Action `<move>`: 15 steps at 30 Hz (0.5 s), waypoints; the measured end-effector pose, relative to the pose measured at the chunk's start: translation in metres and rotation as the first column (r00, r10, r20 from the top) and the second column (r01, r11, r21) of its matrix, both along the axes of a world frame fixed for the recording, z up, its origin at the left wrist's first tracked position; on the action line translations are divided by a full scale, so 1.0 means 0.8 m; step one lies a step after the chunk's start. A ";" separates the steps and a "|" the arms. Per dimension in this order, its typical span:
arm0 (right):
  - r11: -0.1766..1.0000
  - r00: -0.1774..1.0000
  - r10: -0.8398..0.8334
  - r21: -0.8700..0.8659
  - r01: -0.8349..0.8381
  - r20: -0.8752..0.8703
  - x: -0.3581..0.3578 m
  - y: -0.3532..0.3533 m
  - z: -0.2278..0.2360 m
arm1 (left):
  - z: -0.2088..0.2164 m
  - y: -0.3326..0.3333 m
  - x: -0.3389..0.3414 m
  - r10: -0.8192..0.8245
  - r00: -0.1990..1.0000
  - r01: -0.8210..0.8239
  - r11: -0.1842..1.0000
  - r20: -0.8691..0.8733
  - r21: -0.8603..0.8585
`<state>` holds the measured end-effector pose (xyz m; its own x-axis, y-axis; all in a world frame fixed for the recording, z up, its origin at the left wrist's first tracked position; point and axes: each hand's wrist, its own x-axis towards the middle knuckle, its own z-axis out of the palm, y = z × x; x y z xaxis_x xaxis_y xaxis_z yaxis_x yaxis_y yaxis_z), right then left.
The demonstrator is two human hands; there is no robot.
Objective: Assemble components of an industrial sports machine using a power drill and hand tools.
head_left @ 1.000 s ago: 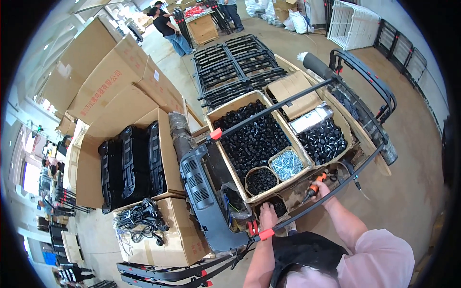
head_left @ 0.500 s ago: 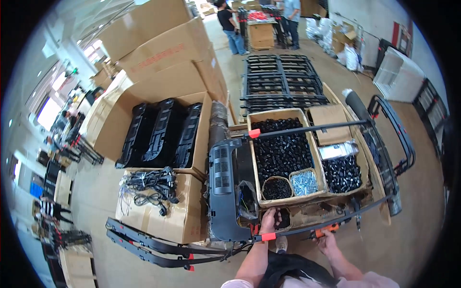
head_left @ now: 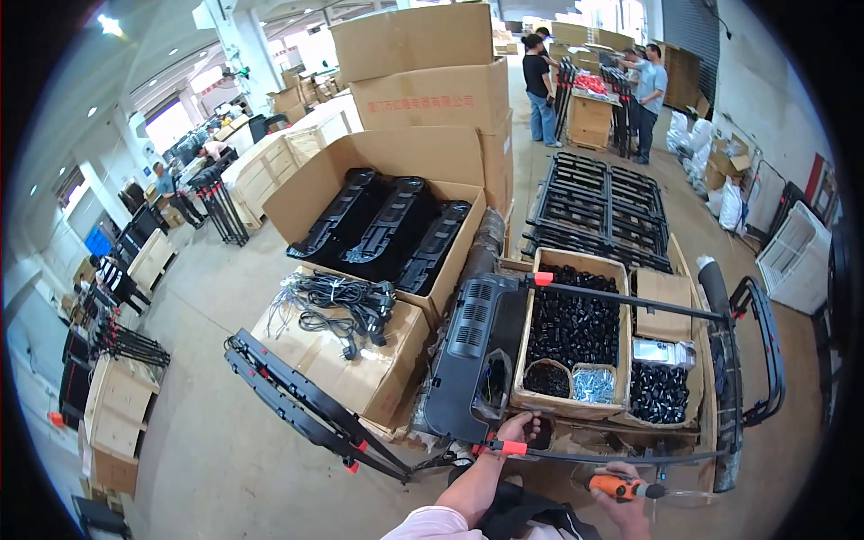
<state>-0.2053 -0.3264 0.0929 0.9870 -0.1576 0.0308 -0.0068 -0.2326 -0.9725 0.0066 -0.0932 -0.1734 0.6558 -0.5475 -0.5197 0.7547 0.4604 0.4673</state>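
Observation:
My right hand (head_left: 627, 509) is wrapped around an orange-and-black power screwdriver (head_left: 619, 487), which points to the right below the front bar. My left hand (head_left: 522, 426) reaches over the near bar with its fingertips curled together beside a small dark bin (head_left: 544, 436); anything between them is too small to make out. A black frame (head_left: 630, 458) with red clips lies across the work area. Its left end meets a black plastic housing (head_left: 472, 337) with vent slots.
Beyond my hands, a cardboard tray (head_left: 517, 396) holds black plastic parts and screws. Left are bundled cables (head_left: 337, 301) on a carton (head_left: 396, 387) and an open box (head_left: 301, 202) of black mouldings. Black frames (head_left: 598, 207) stack behind; people (head_left: 540, 90) stand farther back.
The view has tilted up and shifted left. My left hand has come out of the small bin to its edge. In my right hand, the screwdriver has swung to point right.

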 end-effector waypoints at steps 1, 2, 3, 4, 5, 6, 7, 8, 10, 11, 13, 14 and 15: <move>1.000 1.000 0.016 -0.002 -0.016 0.007 0.010 0.005 0.021 | 0.000 0.005 -0.003 -0.046 0.997 0.047 0.999 0.060 -0.018; 1.000 1.000 0.009 0.014 -0.008 -0.014 0.023 0.013 0.040 | 0.002 0.001 -0.009 -0.045 0.998 0.045 0.999 0.050 0.009; 1.000 0.999 0.003 0.031 -0.002 -0.036 0.030 0.018 0.049 | 0.005 0.000 -0.013 -0.083 0.992 0.085 0.996 0.094 -0.016; 0.998 0.999 0.044 -0.052 -0.044 0.001 0.039 0.015 0.043 | 0.003 0.002 -0.020 -0.100 0.992 0.103 0.994 0.071 -0.040; 0.997 0.998 0.068 -0.047 -0.068 0.012 0.046 0.019 0.043 | -0.002 0.006 -0.024 -0.116 0.992 0.119 0.991 0.050 -0.061; 0.991 0.995 0.104 -0.088 -0.102 0.011 0.055 0.025 0.045 | -0.006 0.014 -0.032 -0.117 0.991 0.121 0.991 0.064 -0.060; 0.982 0.989 0.145 -0.127 -0.142 0.007 0.063 0.031 0.046 | -0.019 0.022 -0.047 -0.043 0.994 0.055 0.992 0.104 -0.113; 0.970 0.985 0.167 -0.185 -0.157 0.038 0.066 0.026 0.041 | -0.007 0.018 -0.054 -0.060 0.992 0.075 0.987 0.107 -0.143; 0.991 0.991 0.131 -0.042 -0.131 0.005 0.070 0.032 0.034 | 0.008 0.022 -0.069 -0.051 0.993 0.069 0.983 0.108 -0.169; 0.989 0.993 0.111 0.107 -0.107 -0.033 0.073 0.037 0.032 | 0.011 0.027 -0.076 -0.097 0.990 0.107 0.989 0.100 -0.100; 0.983 0.989 0.147 0.110 -0.144 -0.017 0.081 0.040 0.033 | 0.024 0.035 -0.092 -0.124 0.989 0.127 0.991 0.083 -0.030; 0.982 0.988 0.154 0.110 -0.153 0.002 0.088 0.040 0.034 | 0.034 0.036 -0.103 -0.130 0.989 0.132 0.991 0.072 -0.028; 0.980 0.987 0.161 0.111 -0.163 0.022 0.094 0.040 0.035 | 0.045 0.037 -0.111 -0.136 0.989 0.138 0.990 0.059 -0.024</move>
<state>-0.1301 -0.2942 0.1207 0.9994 0.0012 0.0346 0.0345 -0.1192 -0.9923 -0.0826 -0.0634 -0.1378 0.6021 -0.6480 -0.4665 0.7838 0.3684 0.4999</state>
